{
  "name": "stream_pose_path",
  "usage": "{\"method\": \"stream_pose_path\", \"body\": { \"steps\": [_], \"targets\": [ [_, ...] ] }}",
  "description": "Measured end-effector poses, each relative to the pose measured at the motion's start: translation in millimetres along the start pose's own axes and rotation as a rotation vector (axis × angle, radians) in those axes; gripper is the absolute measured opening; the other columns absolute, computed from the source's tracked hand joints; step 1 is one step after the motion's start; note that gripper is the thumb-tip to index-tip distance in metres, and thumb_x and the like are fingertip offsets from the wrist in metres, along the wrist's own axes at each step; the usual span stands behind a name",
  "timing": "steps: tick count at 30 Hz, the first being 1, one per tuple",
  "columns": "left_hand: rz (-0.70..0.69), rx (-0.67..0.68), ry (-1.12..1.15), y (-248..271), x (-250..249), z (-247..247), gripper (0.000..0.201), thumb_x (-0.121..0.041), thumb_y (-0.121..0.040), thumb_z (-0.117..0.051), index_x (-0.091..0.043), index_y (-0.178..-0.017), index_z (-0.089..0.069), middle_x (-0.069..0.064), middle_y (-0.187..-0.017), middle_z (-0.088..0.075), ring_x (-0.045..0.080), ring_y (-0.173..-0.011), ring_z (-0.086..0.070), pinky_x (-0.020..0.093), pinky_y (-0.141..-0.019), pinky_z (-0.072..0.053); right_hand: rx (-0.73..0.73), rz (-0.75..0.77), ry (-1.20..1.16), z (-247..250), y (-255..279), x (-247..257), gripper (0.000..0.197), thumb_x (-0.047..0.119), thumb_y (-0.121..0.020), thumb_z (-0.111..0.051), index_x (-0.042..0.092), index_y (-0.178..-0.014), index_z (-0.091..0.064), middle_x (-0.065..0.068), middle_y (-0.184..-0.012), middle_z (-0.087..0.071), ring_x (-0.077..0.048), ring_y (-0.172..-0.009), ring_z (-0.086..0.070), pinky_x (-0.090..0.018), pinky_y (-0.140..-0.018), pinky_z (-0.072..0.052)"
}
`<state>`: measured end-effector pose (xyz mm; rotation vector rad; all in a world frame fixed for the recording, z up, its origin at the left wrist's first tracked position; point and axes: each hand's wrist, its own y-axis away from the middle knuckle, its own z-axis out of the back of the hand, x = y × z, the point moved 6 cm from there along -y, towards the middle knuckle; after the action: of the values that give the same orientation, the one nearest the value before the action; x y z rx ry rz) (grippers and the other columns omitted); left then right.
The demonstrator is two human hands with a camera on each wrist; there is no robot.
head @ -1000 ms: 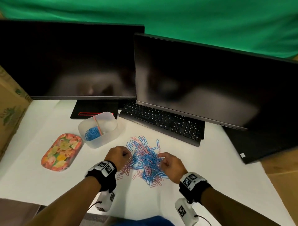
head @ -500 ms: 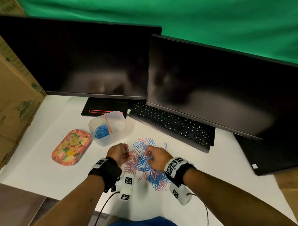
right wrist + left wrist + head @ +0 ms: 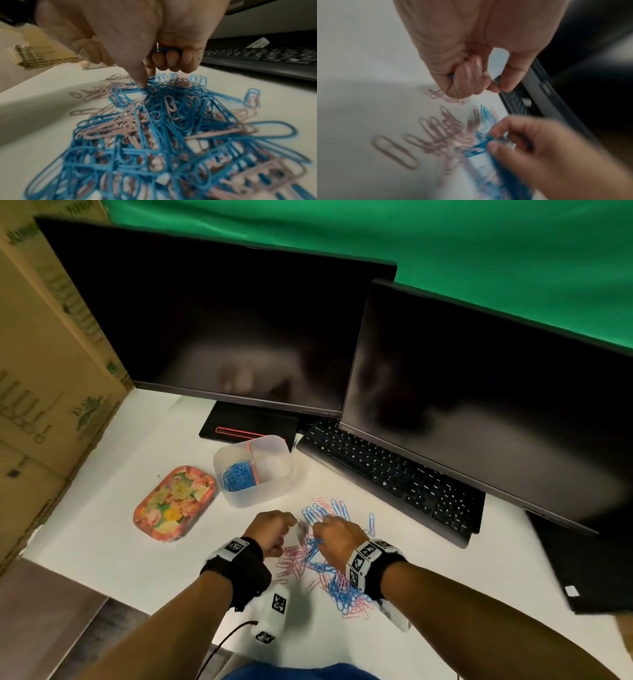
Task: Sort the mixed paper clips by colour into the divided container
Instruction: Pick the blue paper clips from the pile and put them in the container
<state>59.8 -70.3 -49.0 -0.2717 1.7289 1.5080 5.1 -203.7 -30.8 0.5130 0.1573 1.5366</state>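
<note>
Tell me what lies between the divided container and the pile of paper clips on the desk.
In the head view, only bare white desk separates the container from the clip pile; the nearest loose clips lie just short of it.

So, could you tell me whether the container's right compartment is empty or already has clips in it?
Empty, as far as the head view shows: the container's right half is bare, while blue clips fill the left half.

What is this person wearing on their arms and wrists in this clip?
Forearms bare, no sleeves. Each wrist has a black band with white square-patterned marker tags. A white camera pod with similar tags hangs under each wrist; a thin black cable trails from the left one.
</note>
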Motion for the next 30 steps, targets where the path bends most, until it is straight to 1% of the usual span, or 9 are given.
{"method": "stream_pose_path", "body": {
  "steps": [2, 5, 9, 12, 17, 22, 25, 27, 30],
  "targets": [
    [-0.120, -0.025, -0.328, -0.9, -3.9, -2.4, 0.012, -0.012, -0.084, -0.058, -0.015, -0.073, -0.062, -0.001, -0.063, -0.049, 0.016, -0.052, -0.041, 0.018, -0.045, -0.035, -0.022, -0.037, -0.068, 3.9, 1.6, -4.1, 0.023, 0.014, -0.093, -0.050, 0.014, -0.116, -0.054, -0.008, -0.118, -0.055, -0.029, -0.107, -0.056, -0.034, -0.088, -0.046],
    [-0.262, -0.053, -0.598, -0.6, -4.3, -7.5, 0.017, -0.013, -0.079, -0.063, -0.025, -0.067, -0.063, -0.009, -0.071, -0.063, 0.015, -0.075, -0.060, 0.021, -0.069, -0.044, -0.067, -0.101, -0.166, 12.1, 5.7, -11.8, 0.017, 0.020, -0.096, -0.046, 0.015, -0.108, -0.056, -0.006, -0.116, -0.053, -0.028, -0.103, -0.058, -0.034, -0.087, -0.047],
    [-0.330, -0.038, -0.760, 1.0, -3.7, -18.7, 0.014, -0.013, -0.077, -0.063, -0.026, -0.073, -0.064, -0.011, -0.075, -0.065, 0.011, -0.077, -0.062, 0.017, -0.070, -0.042, -0.118, -0.164, -0.325, 14.8, 12.1, -24.3, 0.010, 0.020, -0.095, -0.047, 0.020, -0.094, -0.056, -0.002, -0.109, -0.051, -0.026, -0.097, -0.058, -0.034, -0.084, -0.049],
    [-0.381, -0.013, -0.855, 1.7, -3.9, -31.6, 0.009, -0.022, -0.076, -0.066, -0.029, -0.079, -0.064, -0.008, -0.086, -0.069, 0.015, -0.085, -0.064, 0.021, -0.077, -0.048, -0.202, -0.174, -0.519, 14.5, 14.8, -35.1, 0.006, 0.019, -0.092, -0.054, 0.021, -0.089, -0.059, -0.001, -0.103, -0.053, -0.020, -0.087, -0.059, -0.034, -0.083, -0.052],
    [-0.399, -0.042, -0.976, -2.6, -1.3, -46.0, 0.036, -0.043, -0.073, -0.073, -0.029, -0.104, -0.067, -0.006, -0.102, -0.070, 0.017, -0.095, -0.065, 0.027, -0.087, -0.052, -0.299, -0.178, -0.758, 23.9, 26.5, -41.8, 0.010, 0.018, -0.090, -0.059, 0.023, -0.082, -0.057, 0.003, -0.091, -0.056, 0.000, -0.058, -0.043, -0.008, -0.057, -0.034],
    [-0.443, -0.083, -1.174, -4.3, -0.2, -50.5, 0.021, -0.034, -0.082, -0.063, -0.024, -0.100, -0.062, 0.001, -0.110, -0.062, 0.024, -0.101, -0.061, 0.031, -0.085, -0.050, -0.359, -0.214, -1.065, 36.2, 44.6, -48.4, 0.012, 0.016, -0.087, -0.057, 0.018, -0.075, -0.055, 0.010, -0.055, -0.042, -0.006, -0.043, -0.030, -0.023, -0.047, -0.030],
    [-0.445, -0.088, -1.230, -5.2, 0.3, -51.9, 0.018, -0.030, -0.086, -0.057, -0.020, -0.098, -0.064, 0.003, -0.110, -0.062, 0.025, -0.100, -0.062, 0.033, -0.084, -0.051, -0.421, -0.202, -1.225, 47.1, 54.3, -49.1, 0.009, 0.025, -0.076, -0.052, 0.026, -0.067, -0.055, -0.002, -0.069, -0.049, -0.015, -0.057, -0.036, -0.028, -0.056, -0.030],
    [-0.440, -0.094, -1.254, -5.9, 0.2, -52.5, 0.020, -0.029, -0.087, -0.054, -0.019, -0.101, -0.064, 0.004, -0.111, -0.062, 0.025, -0.101, -0.062, 0.033, -0.084, -0.051, -0.446, -0.201, -1.366, 53.5, 58.2, -49.1, 0.016, 0.021, -0.071, -0.048, 0.029, -0.059, -0.055, -0.002, -0.080, -0.057, -0.014, -0.063, -0.038, -0.026, -0.058, -0.030],
    [-0.433, -0.093, -1.266, -4.5, 0.2, -53.2, 0.021, -0.027, -0.088, -0.051, -0.017, -0.103, -0.063, 0.005, -0.112, -0.061, 0.026, -0.102, -0.061, 0.033, -0.084, -0.050, -0.470, -0.176, -1.590, 62.0, 64.3, -51.5, 0.011, 0.012, -0.066, -0.043, 0.018, -0.057, -0.048, -0.005, -0.085, -0.068, -0.014, -0.061, -0.035, -0.026, -0.054, -0.024]
  ]
}}
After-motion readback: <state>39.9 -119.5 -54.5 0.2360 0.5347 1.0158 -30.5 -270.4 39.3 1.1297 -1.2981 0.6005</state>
